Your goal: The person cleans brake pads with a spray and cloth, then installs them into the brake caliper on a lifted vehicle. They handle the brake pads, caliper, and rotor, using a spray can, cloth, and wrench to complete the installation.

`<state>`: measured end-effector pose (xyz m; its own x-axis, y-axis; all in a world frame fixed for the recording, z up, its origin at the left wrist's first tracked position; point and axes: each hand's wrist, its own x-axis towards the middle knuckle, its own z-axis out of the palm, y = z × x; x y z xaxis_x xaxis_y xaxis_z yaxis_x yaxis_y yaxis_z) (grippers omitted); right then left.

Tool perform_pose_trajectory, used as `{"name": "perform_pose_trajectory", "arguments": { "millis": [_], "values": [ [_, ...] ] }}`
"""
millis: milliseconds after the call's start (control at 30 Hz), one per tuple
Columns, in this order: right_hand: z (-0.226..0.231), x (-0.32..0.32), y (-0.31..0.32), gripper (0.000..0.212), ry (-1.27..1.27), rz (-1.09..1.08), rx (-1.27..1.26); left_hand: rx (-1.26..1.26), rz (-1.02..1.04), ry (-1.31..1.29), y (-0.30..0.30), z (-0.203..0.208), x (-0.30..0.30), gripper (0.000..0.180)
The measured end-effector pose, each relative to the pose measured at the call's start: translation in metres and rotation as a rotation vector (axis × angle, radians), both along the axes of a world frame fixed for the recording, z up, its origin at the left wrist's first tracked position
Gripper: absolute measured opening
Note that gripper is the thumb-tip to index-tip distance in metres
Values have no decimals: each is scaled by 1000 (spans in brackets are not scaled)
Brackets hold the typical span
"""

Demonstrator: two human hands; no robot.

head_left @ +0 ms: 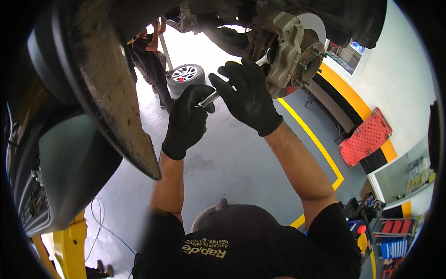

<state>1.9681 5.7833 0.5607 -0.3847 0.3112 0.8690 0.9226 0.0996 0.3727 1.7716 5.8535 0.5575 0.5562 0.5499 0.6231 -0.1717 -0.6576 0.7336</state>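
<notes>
A silver wrench (209, 99) slants up to the right below the raised vehicle's wheel hub (310, 65). My left hand (188, 118), in a black glove, is closed round its lower end. My right hand (248, 95), gloved alike, lies across the shaft farther up with fingers bent over it. That hand hides the wrench's middle. A shiny metal piece (266, 57) shows past my right fingers, beside the brake caliper bracket (287, 39); whether it is the wrench's far end I cannot tell. The hub has bare studs and no wheel on it.
A dirty fender liner edge (134, 135) hangs close to my left forearm. A removed wheel (186, 78) lies on the floor beyond, near another person (151, 58) working under the vehicle. A yellow lift post (69, 246), red creeper (366, 137) and tool racks (395, 237) stand around.
</notes>
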Motion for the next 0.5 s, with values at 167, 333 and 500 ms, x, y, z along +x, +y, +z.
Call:
{"name": "perform_pose_trajectory", "arguments": {
  "millis": [167,333,500],
  "values": [
    [20,19,10,31,43,7,-14,153,-80,-38,17,25,21,34],
    [46,40,7,46,3,-21,20,-185,-230,-164,12,49,43,37],
    [77,72,-21,49,-88,-135,-164,-101,-279,-225,3,67,61,34]
  ]
}}
